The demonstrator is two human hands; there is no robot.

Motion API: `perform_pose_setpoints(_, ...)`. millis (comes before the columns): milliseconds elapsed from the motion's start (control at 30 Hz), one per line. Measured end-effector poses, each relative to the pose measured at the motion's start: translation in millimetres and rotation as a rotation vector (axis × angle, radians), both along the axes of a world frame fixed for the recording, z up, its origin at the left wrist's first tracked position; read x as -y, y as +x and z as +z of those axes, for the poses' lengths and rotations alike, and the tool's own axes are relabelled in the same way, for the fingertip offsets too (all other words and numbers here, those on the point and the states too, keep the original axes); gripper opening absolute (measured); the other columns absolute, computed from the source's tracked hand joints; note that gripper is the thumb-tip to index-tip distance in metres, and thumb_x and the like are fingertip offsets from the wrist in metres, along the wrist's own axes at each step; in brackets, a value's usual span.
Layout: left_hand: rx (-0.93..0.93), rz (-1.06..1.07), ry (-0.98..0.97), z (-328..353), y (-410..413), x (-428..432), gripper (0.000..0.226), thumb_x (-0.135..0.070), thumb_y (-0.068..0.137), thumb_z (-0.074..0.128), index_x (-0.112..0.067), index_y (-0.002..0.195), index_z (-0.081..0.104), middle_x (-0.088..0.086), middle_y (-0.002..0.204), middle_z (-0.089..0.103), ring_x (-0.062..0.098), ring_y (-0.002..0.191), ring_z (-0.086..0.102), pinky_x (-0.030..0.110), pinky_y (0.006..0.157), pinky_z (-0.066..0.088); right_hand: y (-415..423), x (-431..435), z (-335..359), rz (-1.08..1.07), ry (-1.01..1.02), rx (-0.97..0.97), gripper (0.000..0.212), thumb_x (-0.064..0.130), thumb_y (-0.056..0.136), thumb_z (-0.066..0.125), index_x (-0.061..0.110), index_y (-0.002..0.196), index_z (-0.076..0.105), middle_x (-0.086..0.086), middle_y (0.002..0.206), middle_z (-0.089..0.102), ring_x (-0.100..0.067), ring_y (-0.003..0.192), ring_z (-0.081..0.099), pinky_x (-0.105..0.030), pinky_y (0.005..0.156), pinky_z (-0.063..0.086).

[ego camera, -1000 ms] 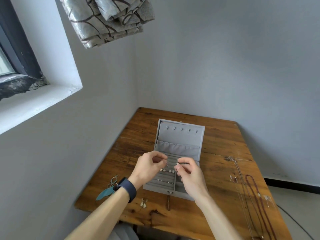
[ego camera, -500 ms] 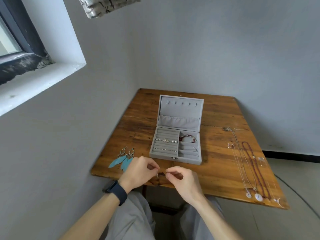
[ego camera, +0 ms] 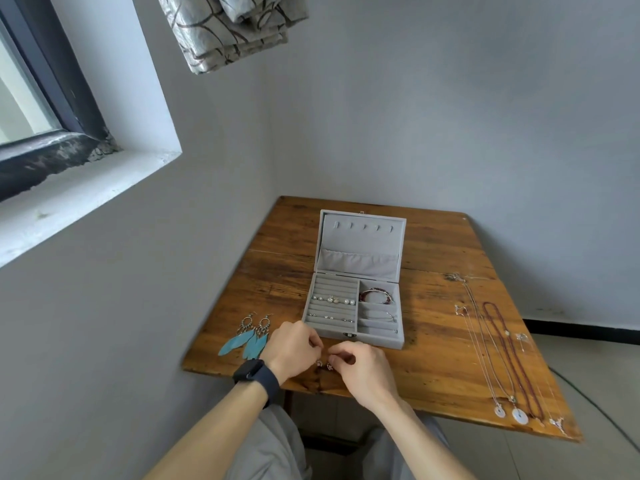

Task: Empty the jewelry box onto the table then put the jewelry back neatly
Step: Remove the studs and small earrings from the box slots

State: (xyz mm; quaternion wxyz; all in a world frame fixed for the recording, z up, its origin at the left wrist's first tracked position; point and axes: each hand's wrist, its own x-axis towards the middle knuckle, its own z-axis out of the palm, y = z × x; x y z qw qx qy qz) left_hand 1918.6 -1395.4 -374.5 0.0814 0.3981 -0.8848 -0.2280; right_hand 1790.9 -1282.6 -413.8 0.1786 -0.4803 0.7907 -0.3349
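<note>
The grey jewelry box (ego camera: 353, 336) stands open on the wooden table (ego camera: 429, 362), lid upright. Pearl studs and small rings sit in its left slots, and a red bead bracelet (ego camera: 375, 295) lies in its right compartment. My left hand (ego camera: 294, 348) and my right hand (ego camera: 360, 370) are at the table's near edge in front of the box, fingers curled. Each pinches a small silver earring (ego camera: 324, 364) between the fingertips. Two blue feather earrings (ego camera: 247, 341) lie left of my left hand. Several long necklaces (ego camera: 498, 355) are stretched out on the right side.
The table stands in a corner, with grey walls on its left and far sides. A window sill (ego camera: 86, 188) juts out at upper left and a folded curtain (ego camera: 235, 26) hangs above. My knees are under the near edge.
Both hands came back from over the box to the table's near edge. They now pinch small earrings there. The view has tilted down and back.
</note>
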Motion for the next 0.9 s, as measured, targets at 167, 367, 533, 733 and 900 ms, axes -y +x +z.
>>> perform_pose_setpoints(167,0.023,-0.001,0.015,-1,-4,4,0.019,-0.025,0.088,0.062,-0.029,0.096,0.079,-0.009,0.092,0.075,0.007,0.083,0.067,0.026,0.078,0.058,-2,4,-1,-0.007,0.016,-0.029,0.021,0.044,0.093,0.064,0.040,0.112,0.073,0.019,0.109,0.069,-0.001,0.096,0.061,-0.012,0.067,0.044)
perform_pose_setpoints(367,0.029,-0.003,0.023,-4,-8,6,0.018,-0.029,0.090,0.063,-0.030,0.100,0.078,-0.008,0.096,0.074,0.008,0.085,0.067,0.029,0.079,0.059,-2,7,-7,-0.027,0.019,-0.065,0.024,0.048,0.093,0.062,0.043,0.115,0.070,0.017,0.109,0.068,-0.003,0.097,0.061,-0.016,0.067,0.047)
perform_pose_setpoints(533,0.026,-0.009,0.007,-4,-9,6,0.017,-0.032,0.091,0.064,-0.030,0.102,0.077,-0.008,0.097,0.074,0.008,0.086,0.067,0.027,0.079,0.059,-4,7,-8,-0.012,-0.012,-0.052,0.029,0.045,0.093,0.064,0.040,0.121,0.069,0.016,0.110,0.068,-0.004,0.099,0.062,-0.019,0.075,0.053)
perform_pose_setpoints(733,0.000,-0.023,0.011,-1,-3,8,0.018,-0.028,0.091,0.065,-0.029,0.103,0.077,-0.009,0.099,0.075,0.008,0.091,0.067,0.029,0.084,0.057,-9,-5,-9,-0.029,-0.079,-0.024,0.027,0.033,0.089,0.072,0.030,0.116,0.072,0.017,0.098,0.066,0.008,0.078,0.057,-0.001,0.065,0.042)
perform_pose_setpoints(900,-0.008,-0.018,-0.010,-2,9,5,0.019,-0.026,0.092,0.063,-0.029,0.107,0.074,-0.010,0.101,0.073,0.006,0.091,0.066,0.028,0.083,0.057,-4,-18,-16,-0.035,-0.126,-0.038,0.024,0.031,0.087,0.074,0.028,0.111,0.075,0.019,0.096,0.061,0.009,0.077,0.056,0.000,0.068,0.041)
